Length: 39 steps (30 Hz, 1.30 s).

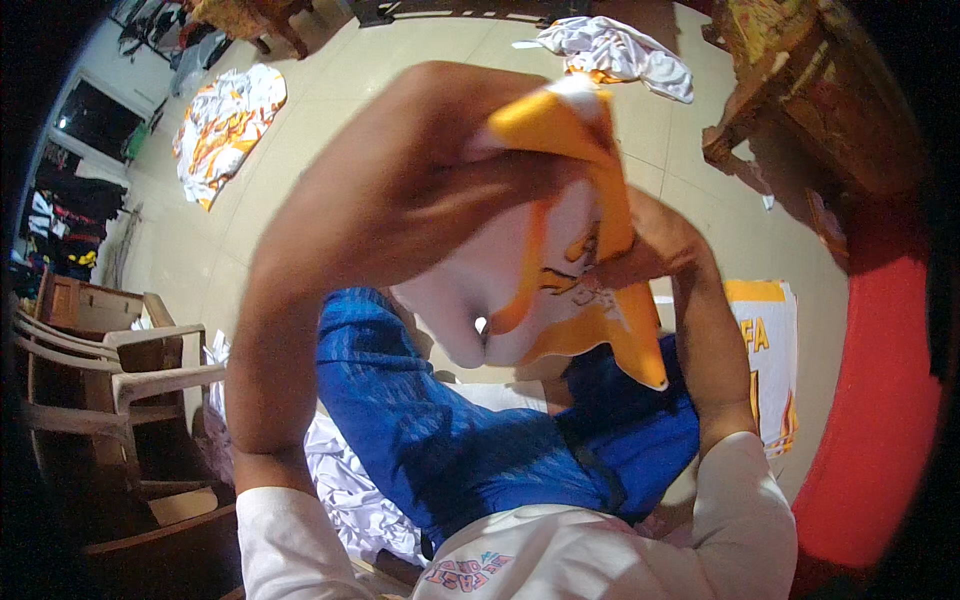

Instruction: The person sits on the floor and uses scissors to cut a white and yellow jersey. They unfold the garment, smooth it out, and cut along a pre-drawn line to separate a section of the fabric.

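Note:
A white and yellow-orange sports jersey [570,270] with dark lettering hangs bunched and twisted in front of me, above my lap. My left hand [500,105] reaches up and over to its top, where a yellow fold covers the fingers, so their grip is hidden. On the jersey's right side, my right hand [655,240] has its fingers closed on the cloth. The lower part drapes down between my forearms, its yellow corner hanging over my blue trousers [480,440].
White and yellow cloth piles lie on the tiled floor, one far left [230,125] and one far back [615,55]. A flat printed jersey [770,360] lies right, near a red surface [890,390]. A plastic chair [150,385] stands left; carved wooden furniture [810,100] stands back right.

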Tool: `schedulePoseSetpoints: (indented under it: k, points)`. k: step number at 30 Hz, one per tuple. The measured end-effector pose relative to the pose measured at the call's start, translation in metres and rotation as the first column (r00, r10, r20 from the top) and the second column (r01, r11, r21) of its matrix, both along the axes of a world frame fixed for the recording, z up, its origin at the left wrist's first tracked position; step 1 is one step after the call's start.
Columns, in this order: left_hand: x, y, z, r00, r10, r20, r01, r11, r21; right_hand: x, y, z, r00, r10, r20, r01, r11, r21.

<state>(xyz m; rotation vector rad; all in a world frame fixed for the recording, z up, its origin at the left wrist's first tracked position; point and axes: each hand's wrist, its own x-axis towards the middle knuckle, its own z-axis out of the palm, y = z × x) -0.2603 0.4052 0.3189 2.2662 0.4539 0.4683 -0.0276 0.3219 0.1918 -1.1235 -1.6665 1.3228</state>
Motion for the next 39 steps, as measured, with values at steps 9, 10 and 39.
schedulePoseSetpoints:
  k: [9,10,39]
  points:
    - [-0.089,-0.050,-0.005,0.981,-0.194,0.026,0.134,0.764,0.631,-0.044,-0.096,-0.055,0.984,0.025,0.175,-0.092,0.917,0.389]
    - [-0.092,-0.053,-0.021,0.898,-0.422,0.124,0.317,0.816,0.483,-0.050,-0.111,-0.058,0.989,0.046,0.143,-0.105,0.895,0.433]
    - [-0.123,-0.131,0.003,0.914,-0.368,-0.173,0.373,0.928,-0.006,-0.091,-0.229,-0.121,0.992,-0.068,-0.110,0.107,0.907,0.407]
